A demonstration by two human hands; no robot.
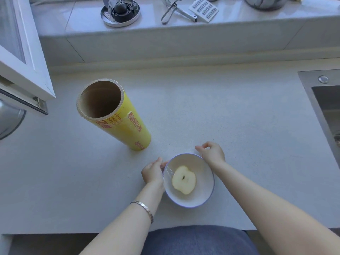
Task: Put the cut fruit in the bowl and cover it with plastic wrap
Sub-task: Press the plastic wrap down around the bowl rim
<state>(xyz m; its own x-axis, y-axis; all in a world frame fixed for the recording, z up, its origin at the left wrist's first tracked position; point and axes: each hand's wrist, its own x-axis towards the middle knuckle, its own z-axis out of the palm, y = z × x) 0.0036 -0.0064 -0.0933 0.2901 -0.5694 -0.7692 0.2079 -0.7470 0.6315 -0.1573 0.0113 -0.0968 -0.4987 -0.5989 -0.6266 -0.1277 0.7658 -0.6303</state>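
Note:
A white bowl with a blue rim (191, 200) sits on the pale counter near its front edge. Half an apple (184, 180) lies in it, cut face up. Clear plastic wrap (168, 171) is stretched over the bowl, and its creases show at the left rim. My left hand (153, 172) presses the wrap against the bowl's left side. My right hand (211, 153) pinches the wrap at the far right rim. A big yellow roll of plastic wrap (127, 124) stands upright to the upper left of the bowl.
A steel sink (325, 105) is set into the counter at the right. On a raised ledge behind lie a round metal tray with small parts (120, 11), a peeler (173, 11) and a grater (203, 9). A white window frame (24, 57) juts out at the left.

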